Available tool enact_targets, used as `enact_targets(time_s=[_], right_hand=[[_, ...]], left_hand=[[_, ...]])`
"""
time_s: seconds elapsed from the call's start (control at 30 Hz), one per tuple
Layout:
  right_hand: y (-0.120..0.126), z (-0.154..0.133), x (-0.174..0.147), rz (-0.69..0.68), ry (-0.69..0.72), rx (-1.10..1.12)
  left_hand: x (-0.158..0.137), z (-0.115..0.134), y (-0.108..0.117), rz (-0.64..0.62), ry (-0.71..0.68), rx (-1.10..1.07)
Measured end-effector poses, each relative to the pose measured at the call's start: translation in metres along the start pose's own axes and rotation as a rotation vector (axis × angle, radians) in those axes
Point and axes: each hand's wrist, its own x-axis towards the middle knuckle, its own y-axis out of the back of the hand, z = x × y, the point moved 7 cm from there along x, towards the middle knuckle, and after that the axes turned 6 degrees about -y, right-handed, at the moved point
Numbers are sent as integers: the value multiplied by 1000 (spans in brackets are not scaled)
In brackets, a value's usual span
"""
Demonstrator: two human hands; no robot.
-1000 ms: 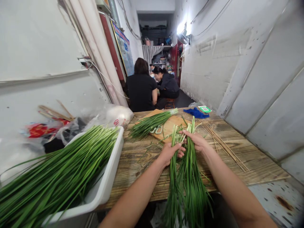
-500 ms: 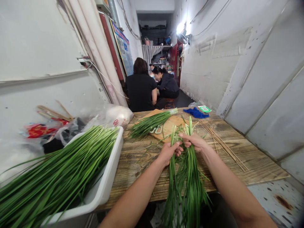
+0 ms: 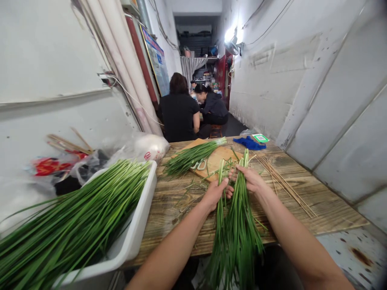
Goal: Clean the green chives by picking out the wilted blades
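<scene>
L hand is holding a thin bunch of long green stalks near the pale ends, thumb pressing from the near side, fingers curling round w/ tips showing past the stalks. R hand is gripping a thick bunch just beside it, also up by the pale ends; thumb & fingers are closing on it, fingertips pointing into the gap btwn bunches. Can't tell if they're pinching a loose stalk there. Both bunches are hanging leaf-end down over the near edge of the wooden table. Step in hand: prob. sorting/gathering stalks by the pale ends, mid-way. Next move is prob. calling for a firm L grip, a light R pinch & pale ends kept level. More greens are lying in the white tub at L; another bunch is resting partly on the cutting board, thin sticks are lying at R.
</scene>
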Motion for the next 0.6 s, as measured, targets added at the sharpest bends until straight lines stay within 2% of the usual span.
enact_targets(time_s=[0.17,0.33,0.6], right_hand=[[-8,1,-2,-135,17,-48],[-8,3,-4,-97,87,-197],[-7,3,-4,-73,80,-237]], left_hand=[[-1,4,0,-11,-30,106],[-4,2,-11,-155,-50,214],[-8,-1,-15,-213,-12,186]])
